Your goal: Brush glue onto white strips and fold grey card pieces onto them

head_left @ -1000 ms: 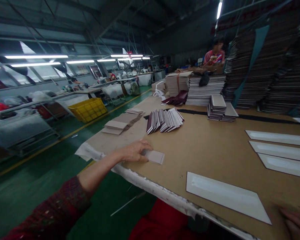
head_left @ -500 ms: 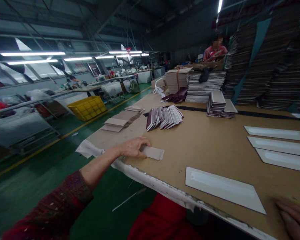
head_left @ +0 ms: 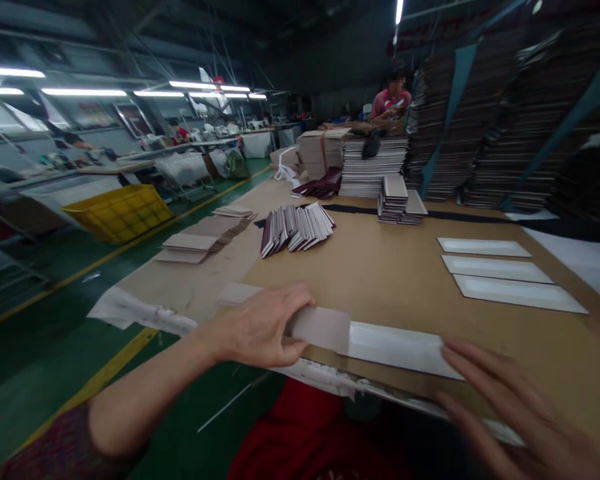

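Note:
My left hand [head_left: 267,327] pinches a small grey-beige cardboard piece [head_left: 325,329] between thumb and fingers, near the front edge of the table. The card's right end meets or slightly overlaps the left end of a long white panel [head_left: 395,345] lying flat. Over the panel's right end is my right hand [head_left: 520,400], blurred, with fingers stretched out and thumb apart; whether it presses on the panel I cannot tell. Behind my left wrist lies another cardboard piece [head_left: 237,293], partly covered by the hand.
Further back on the table [head_left: 380,280] lie a fanned row of maroon-and-white folded pieces [head_left: 297,228], overlapping cardboard pieces [head_left: 205,237] and a small stack [head_left: 394,200]. Three white panels [head_left: 500,269] lie at right. Tall stacks [head_left: 375,167] stand behind, near a co-worker [head_left: 391,100].
My left hand has brought a cardboard piece rightward to the white panel's left end. My right hand has come in from the lower right onto the panel's other end. The view has turned right.

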`<state>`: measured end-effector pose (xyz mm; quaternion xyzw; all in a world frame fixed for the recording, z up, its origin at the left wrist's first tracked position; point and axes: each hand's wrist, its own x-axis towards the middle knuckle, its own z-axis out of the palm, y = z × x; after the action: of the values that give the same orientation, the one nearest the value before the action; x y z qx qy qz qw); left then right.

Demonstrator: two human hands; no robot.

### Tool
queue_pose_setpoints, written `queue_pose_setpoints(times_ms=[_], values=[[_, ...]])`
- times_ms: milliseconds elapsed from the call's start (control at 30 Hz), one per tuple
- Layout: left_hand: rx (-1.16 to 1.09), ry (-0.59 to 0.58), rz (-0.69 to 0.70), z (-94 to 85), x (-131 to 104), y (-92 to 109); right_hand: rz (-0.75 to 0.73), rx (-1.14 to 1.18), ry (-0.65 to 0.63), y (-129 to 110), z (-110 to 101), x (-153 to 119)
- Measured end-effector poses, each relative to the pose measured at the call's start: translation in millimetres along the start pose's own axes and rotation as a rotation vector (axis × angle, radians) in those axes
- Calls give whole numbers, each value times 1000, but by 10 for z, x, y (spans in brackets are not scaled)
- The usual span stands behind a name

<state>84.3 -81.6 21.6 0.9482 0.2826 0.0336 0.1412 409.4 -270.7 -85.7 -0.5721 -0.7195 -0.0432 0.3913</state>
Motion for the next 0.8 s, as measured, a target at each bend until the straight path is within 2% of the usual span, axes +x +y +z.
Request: queue_pose_setpoints(times_ms=[33, 67, 100, 167, 267, 367, 433, 500, 567, 667, 733, 800], values=[[-8, -17, 48, 41, 57, 135, -75, -5, -60, -201, 54, 140], [-12, -33, 89, 85, 110, 250, -133, 0, -67, -353, 114, 260], [-11, -43, 121, 130, 159, 347, -141, -3, -90, -454, 168, 352], [2, -46, 161, 215, 241, 485, -160, 1, -120, -532, 239, 443], [11, -32, 185, 311, 332, 588, -172, -11, -132, -485, 252, 428], [23, 20, 216, 365, 388, 600, -203, -57, -102, -376, 181, 394], [26, 161, 253, 395, 395, 556, -212, -100, -65, -247, 77, 389], [-14, 338, 242, 442, 373, 474, -146, -132, -8, -49, -66, 382], [-97, 426, 157, 518, 328, 376, -13, -136, 28, 194, -211, 359], [-190, 334, 2, 668, 255, 268, 133, -104, -28, 511, -332, 299], [-207, 224, -33, 758, 226, 246, 146, -47, -101, 630, -324, 259], [-221, 173, -38, 821, 218, 248, 116, 36, -170, 680, -270, 227]])
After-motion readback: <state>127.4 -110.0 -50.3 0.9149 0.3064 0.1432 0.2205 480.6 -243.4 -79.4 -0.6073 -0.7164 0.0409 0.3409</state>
